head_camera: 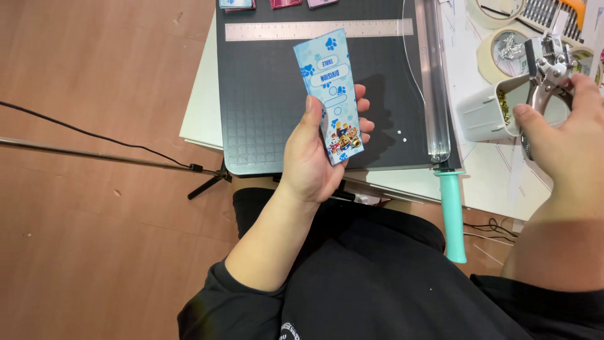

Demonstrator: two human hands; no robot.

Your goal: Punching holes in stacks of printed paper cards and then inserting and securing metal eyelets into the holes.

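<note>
My left hand holds a long light-blue card with paw prints and a cartoon picture at its lower end, upright over a black paper trimmer. A small brass eyelet sits near the card's lower corner. My right hand grips silver metal pliers at the right, just above a white plastic cup with small brass pieces inside.
A metal ruler lies along the trimmer's top. The trimmer's arm ends in a teal handle. Tape rolls and papers crowd the right. A thin tripod leg and cable cross the wooden floor at left.
</note>
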